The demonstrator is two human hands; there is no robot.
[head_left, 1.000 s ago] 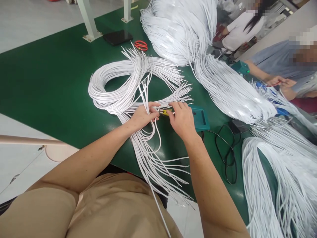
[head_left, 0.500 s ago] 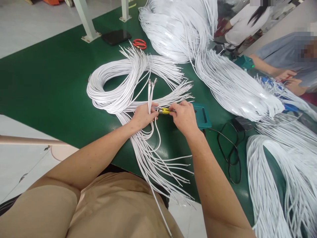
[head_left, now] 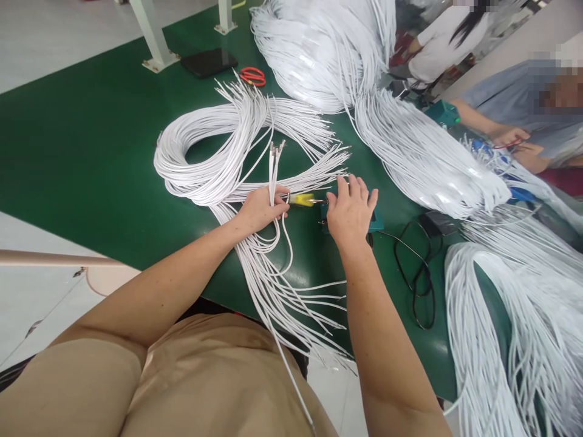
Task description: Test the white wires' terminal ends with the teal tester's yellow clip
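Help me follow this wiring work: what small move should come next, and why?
Probably press the right hand down on the teal box-shaped fixture. The left hand pinches a few thin white cables by the small yellow connector, which points into that fixture, and the right hand lies open on it.

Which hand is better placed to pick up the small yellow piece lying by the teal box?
Probably the right hand: it lies open on the teal box, its fingers free. The left hand touches the yellow piece but is closed around white cables.

No legible text anywhere.
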